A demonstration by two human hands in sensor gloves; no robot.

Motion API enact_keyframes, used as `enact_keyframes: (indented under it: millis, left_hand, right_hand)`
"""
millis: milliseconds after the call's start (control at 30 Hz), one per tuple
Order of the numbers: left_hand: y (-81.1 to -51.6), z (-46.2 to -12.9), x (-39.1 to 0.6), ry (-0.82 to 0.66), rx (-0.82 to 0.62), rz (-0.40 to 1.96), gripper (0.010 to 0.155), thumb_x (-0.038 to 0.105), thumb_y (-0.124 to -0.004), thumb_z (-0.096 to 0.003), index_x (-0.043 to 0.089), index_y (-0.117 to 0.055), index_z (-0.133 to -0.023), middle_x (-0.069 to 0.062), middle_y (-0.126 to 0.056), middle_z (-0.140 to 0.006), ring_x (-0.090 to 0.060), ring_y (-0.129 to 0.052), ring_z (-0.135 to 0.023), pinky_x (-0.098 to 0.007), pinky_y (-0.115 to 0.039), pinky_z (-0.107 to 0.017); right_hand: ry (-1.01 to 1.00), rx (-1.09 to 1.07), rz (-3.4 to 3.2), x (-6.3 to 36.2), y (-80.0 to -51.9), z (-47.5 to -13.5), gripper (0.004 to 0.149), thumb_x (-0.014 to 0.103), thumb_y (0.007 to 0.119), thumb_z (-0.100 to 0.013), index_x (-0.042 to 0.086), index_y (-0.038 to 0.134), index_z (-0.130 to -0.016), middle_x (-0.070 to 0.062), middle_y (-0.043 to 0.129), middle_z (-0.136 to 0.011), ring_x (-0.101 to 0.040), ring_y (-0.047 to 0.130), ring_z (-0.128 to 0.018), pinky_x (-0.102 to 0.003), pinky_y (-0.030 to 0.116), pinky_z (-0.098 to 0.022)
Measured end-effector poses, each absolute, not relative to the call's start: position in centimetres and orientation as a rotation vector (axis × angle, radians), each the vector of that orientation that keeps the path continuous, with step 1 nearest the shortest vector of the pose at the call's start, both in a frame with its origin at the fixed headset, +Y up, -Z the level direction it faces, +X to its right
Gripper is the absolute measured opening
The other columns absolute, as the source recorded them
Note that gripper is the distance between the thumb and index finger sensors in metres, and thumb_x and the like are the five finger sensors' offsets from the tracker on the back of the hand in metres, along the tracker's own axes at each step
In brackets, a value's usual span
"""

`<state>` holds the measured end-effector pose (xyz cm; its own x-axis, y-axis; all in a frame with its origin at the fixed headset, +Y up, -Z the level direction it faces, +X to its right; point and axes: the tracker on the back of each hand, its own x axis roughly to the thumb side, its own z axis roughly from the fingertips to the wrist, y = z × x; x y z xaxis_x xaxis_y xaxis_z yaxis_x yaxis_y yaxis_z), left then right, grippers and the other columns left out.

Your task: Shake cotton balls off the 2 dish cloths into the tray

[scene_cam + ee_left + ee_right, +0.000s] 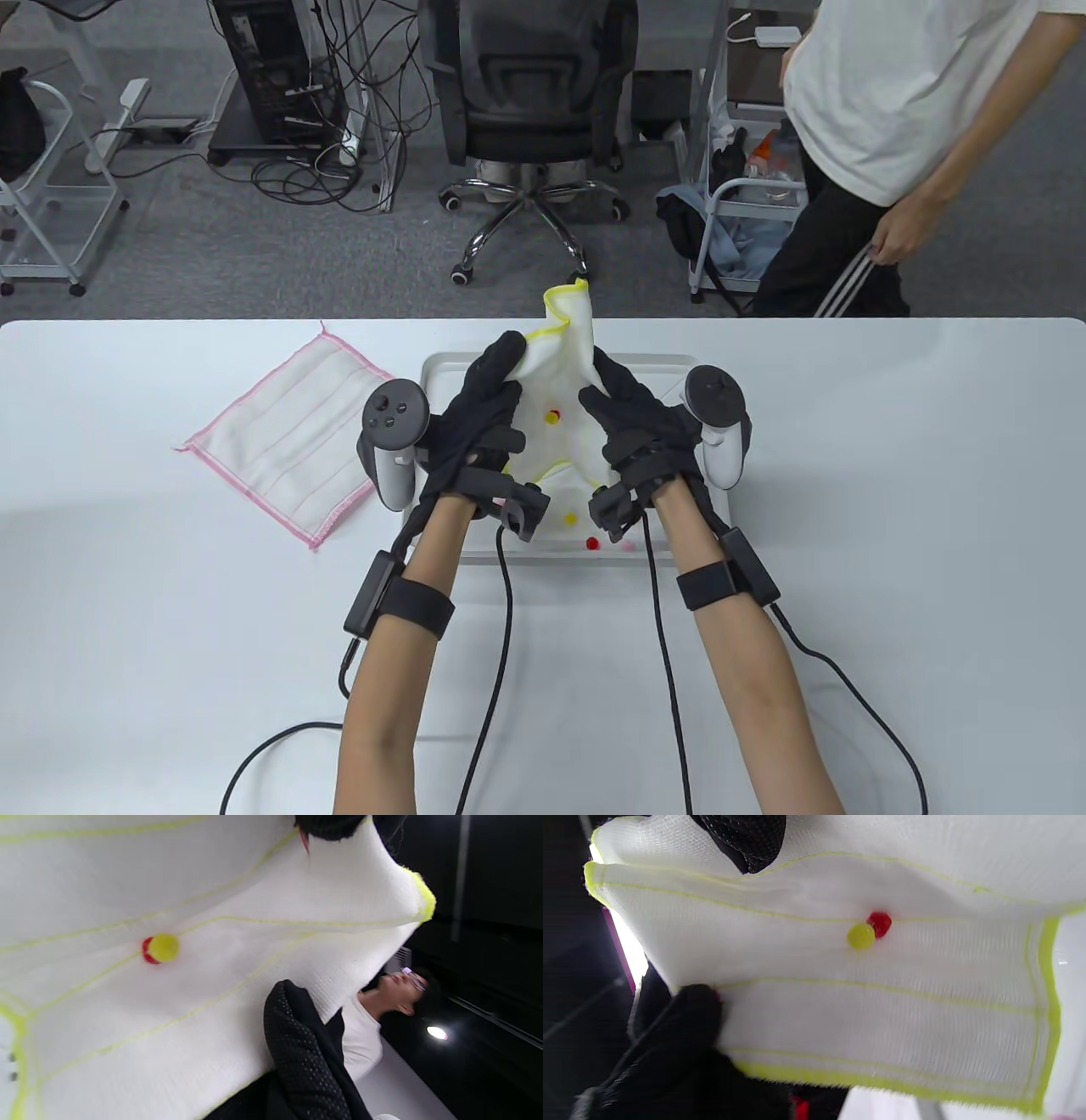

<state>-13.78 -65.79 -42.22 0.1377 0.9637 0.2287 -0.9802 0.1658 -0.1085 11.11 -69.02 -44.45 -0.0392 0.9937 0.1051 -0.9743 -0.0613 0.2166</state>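
Tray (441, 367) under hands-held, perhaps sagging cloth (567, 335)

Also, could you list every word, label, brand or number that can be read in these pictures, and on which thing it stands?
None can be read.
Yellow-edged cloth, pink-edged cloth, tray: no print visible.
Left tracker: buttons bear marks too small to read.
Computer tower behind the table: no legible label.

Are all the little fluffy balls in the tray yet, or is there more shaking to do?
Nearly. The pink-edged cloth lies flat on the table with no balls on it, so it looks done. A few balls already sit in the tray. Both hands, left hand and right hand, hold the yellow-edged cloth over the tray. A yellow ball and a red ball remain on it, so more shaking is needed.
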Motion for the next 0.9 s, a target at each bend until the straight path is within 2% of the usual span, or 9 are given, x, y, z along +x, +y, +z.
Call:
enact_keyframes:
  millis: [100, 200, 267, 400, 467, 567, 733, 833, 900]
  left_hand:
    - [-66.4, -42.2, -13.6, -0.170, 0.058, 1.322, 0.054, 0.025, -0.064, -0.0587, 0.050, -0.050, -0.104, -0.001, -0.040, -0.118, -0.032, -0.058, -0.105, -0.042, -0.067, -0.080]
    - [-66.2, -42.0, -12.9, -0.260, 0.098, 1.354, 0.054, 0.026, -0.065, -0.0585, 0.051, -0.051, -0.104, 0.002, -0.042, -0.119, -0.030, -0.058, -0.106, -0.043, -0.066, -0.080]
    - [-66.5, -42.5, -13.0, -0.205, 0.034, 1.293, 0.054, 0.027, -0.063, -0.0590, 0.050, -0.048, -0.105, -0.001, -0.040, -0.118, -0.032, -0.057, -0.105, -0.043, -0.066, -0.080]
    - [-65.9, -42.4, -13.0, -0.237, 0.091, 1.344, 0.053, 0.026, -0.064, -0.0588, 0.049, -0.050, -0.105, 0.001, -0.042, -0.118, -0.031, -0.059, -0.105, -0.042, -0.067, -0.080]
    - [-65.5, -42.0, -12.8, -0.303, 0.125, 1.379, 0.053, 0.027, -0.063, -0.0591, 0.050, -0.049, -0.105, 0.003, -0.042, -0.119, -0.030, -0.058, -0.106, -0.042, -0.066, -0.081]
    - [-65.2, -41.9, -12.8, -0.290, 0.101, 1.373, 0.053, 0.027, -0.063, -0.0591, 0.049, -0.049, -0.105, 0.002, -0.041, -0.119, -0.031, -0.058, -0.106, -0.043, -0.066, -0.081]
    - [-63.9, -39.2, -11.8, -0.445, 0.219, 1.502, 0.050, 0.026, -0.065, -0.0581, 0.047, -0.058, -0.103, 0.001, -0.063, -0.111, -0.027, -0.075, -0.097, -0.038, -0.077, -0.074]
    - [-63.6, -38.8, -11.7, -0.398, 0.263, 1.400, 0.050, 0.027, -0.064, -0.0582, 0.047, -0.056, -0.103, 0.002, -0.059, -0.112, -0.027, -0.073, -0.098, -0.037, -0.076, -0.075]
    - [-62.9, -37.8, -11.0, -0.518, 0.301, 1.421, 0.049, 0.025, -0.066, -0.0577, 0.048, -0.061, -0.101, 0.003, -0.063, -0.111, -0.027, -0.075, -0.098, -0.039, -0.076, -0.075]
  right_hand:
    - [0.217, 0.163, 1.692, 11.9, -70.4, -45.5, 0.045, 0.021, 0.073, -0.056, 0.042, 0.064, -0.094, 0.002, 0.064, -0.107, -0.032, 0.055, -0.100, -0.057, 0.044, -0.076]
    - [0.080, 0.190, 1.402, 12.0, -70.6, -44.7, 0.044, 0.019, 0.074, -0.055, 0.042, 0.068, -0.092, 0.005, 0.065, -0.107, -0.027, 0.055, -0.100, -0.054, 0.042, -0.078]
    - [0.176, 0.229, 1.497, 12.0, -71.0, -45.1, 0.044, 0.018, 0.073, -0.056, 0.040, 0.067, -0.093, 0.003, 0.063, -0.107, -0.030, 0.054, -0.100, -0.056, 0.042, -0.076]
    - [0.156, 0.267, 1.492, 12.2, -70.4, -44.9, 0.044, 0.019, 0.074, -0.055, 0.042, 0.069, -0.092, 0.007, 0.066, -0.106, -0.025, 0.055, -0.101, -0.054, 0.041, -0.078]
    - [0.124, 0.369, 1.458, 12.4, -69.9, -44.2, 0.044, 0.020, 0.073, -0.056, 0.044, 0.066, -0.092, 0.009, 0.064, -0.107, -0.023, 0.053, -0.102, -0.053, 0.040, -0.079]
    - [0.129, 0.321, 1.514, 12.6, -70.1, -44.2, 0.044, 0.019, 0.074, -0.056, 0.042, 0.067, -0.093, 0.006, 0.066, -0.106, -0.027, 0.058, -0.100, -0.055, 0.043, -0.077]
    - [0.000, 0.455, 1.196, 13.1, -69.8, -42.5, 0.043, 0.019, 0.075, -0.054, 0.041, 0.071, -0.090, 0.006, 0.073, -0.102, -0.026, 0.065, -0.095, -0.057, 0.050, -0.075]
    - [-0.031, 0.482, 1.380, 13.3, -69.1, -41.6, 0.043, 0.019, 0.074, -0.055, 0.041, 0.069, -0.092, 0.005, 0.071, -0.103, -0.026, 0.065, -0.095, -0.057, 0.052, -0.074]
    - [-0.096, 0.545, 1.371, 13.4, -68.2, -40.7, 0.043, 0.019, 0.076, -0.054, 0.042, 0.072, -0.089, 0.007, 0.074, -0.101, -0.025, 0.068, -0.095, -0.057, 0.052, -0.074]
